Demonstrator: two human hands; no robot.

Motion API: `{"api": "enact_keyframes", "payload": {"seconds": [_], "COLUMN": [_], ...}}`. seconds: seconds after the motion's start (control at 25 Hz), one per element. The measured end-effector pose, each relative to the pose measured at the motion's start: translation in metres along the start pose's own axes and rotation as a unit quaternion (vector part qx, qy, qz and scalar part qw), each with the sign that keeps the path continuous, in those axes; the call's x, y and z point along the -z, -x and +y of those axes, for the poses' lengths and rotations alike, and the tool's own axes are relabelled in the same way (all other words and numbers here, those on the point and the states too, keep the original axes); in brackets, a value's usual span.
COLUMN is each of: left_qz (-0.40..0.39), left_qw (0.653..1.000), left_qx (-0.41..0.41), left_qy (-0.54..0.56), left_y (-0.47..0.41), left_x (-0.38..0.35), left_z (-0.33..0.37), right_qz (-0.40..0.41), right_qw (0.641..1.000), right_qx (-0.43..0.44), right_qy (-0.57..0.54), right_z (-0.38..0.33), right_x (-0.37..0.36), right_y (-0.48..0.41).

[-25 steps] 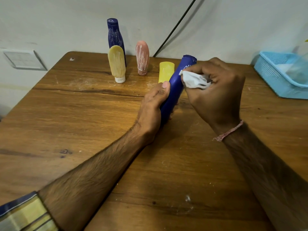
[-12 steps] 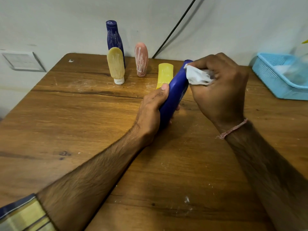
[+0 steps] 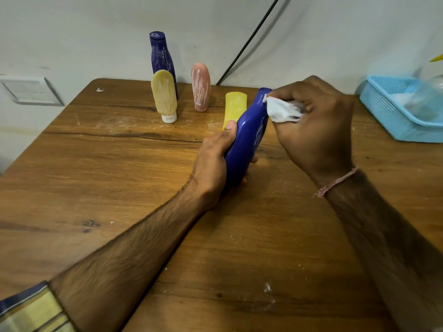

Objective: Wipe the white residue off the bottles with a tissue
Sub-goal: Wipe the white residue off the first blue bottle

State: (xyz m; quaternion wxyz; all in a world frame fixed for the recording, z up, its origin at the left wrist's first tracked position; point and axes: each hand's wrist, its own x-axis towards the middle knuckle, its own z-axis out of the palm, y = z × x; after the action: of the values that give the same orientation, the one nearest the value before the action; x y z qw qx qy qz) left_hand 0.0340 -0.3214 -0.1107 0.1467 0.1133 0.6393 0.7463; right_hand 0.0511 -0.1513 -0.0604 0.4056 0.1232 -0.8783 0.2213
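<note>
A blue bottle point(image 3: 249, 133) is tilted away from me over the wooden table point(image 3: 119, 164); my left hand point(image 3: 213, 161) grips its lower body. My right hand point(image 3: 316, 125) pinches a crumpled white tissue point(image 3: 280, 111) against the bottle's neck near the cap. At the back stand a tall dark blue bottle point(image 3: 160, 58), a pale yellow tube point(image 3: 164, 94) and a pink tube point(image 3: 201, 86), all streaked with white residue. A yellow bottle point(image 3: 235, 107) is partly hidden behind the held one.
A light blue plastic basket point(image 3: 393, 111) with a clear item inside sits at the right table edge. A black cable point(image 3: 249, 41) runs down the wall. A wall switch plate point(image 3: 28, 91) is at the left. White specks dot the tabletop.
My right hand has slid the tissue up the blue bottle from the shoulder to the neck by the cap. My left hand keeps its grip on the bottle.
</note>
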Motion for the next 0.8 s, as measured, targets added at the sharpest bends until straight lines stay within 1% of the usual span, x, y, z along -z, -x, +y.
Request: {"api": "enact_keyframes", "payload": {"seconds": [0.04, 0.12, 0.16, 0.24, 0.28, 0.4, 0.52, 0.56, 0.64, 0.8], "left_qz": [0.000, 0.000, -0.002, -0.010, -0.016, -0.035, -0.047, -0.050, -0.059, -0.085], "left_qw": [1.000, 1.000, 1.000, 1.000, 1.000, 0.997, 0.995, 0.994, 0.992, 0.986], "left_qx": [0.004, 0.006, 0.006, 0.011, 0.015, 0.028, 0.039, 0.042, 0.051, 0.079], "left_qy": [-0.001, 0.000, 0.000, 0.006, 0.017, 0.061, 0.080, 0.086, 0.101, 0.119], "left_y": [0.000, 0.001, 0.001, 0.002, 0.003, 0.002, 0.000, 0.000, -0.001, -0.002], "left_x": [0.000, -0.001, -0.001, -0.001, -0.001, 0.001, 0.002, 0.003, 0.004, 0.005], "left_z": [0.001, 0.001, 0.002, 0.003, 0.003, 0.003, 0.003, 0.003, 0.003, 0.004], "right_qz": [-0.005, -0.046, -0.047, -0.007, -0.001, -0.057, -0.017, -0.020, -0.052, -0.033], "right_qw": [1.000, 0.998, 0.998, 1.000, 1.000, 0.997, 1.000, 0.999, 0.998, 0.999], "right_qx": [0.006, 0.032, 0.036, 0.020, 0.018, 0.043, 0.018, 0.021, 0.033, 0.008], "right_qy": [0.000, -0.014, -0.016, -0.007, -0.005, -0.022, -0.014, -0.016, -0.023, -0.019], "right_z": [0.001, 0.001, 0.002, 0.005, 0.006, 0.010, 0.012, 0.012, 0.011, 0.011], "right_x": [0.000, 0.002, 0.003, 0.005, 0.006, 0.010, 0.012, 0.011, 0.009, 0.011], "right_y": [0.000, 0.000, 0.000, -0.003, -0.004, -0.005, -0.007, -0.007, -0.005, -0.008]}}
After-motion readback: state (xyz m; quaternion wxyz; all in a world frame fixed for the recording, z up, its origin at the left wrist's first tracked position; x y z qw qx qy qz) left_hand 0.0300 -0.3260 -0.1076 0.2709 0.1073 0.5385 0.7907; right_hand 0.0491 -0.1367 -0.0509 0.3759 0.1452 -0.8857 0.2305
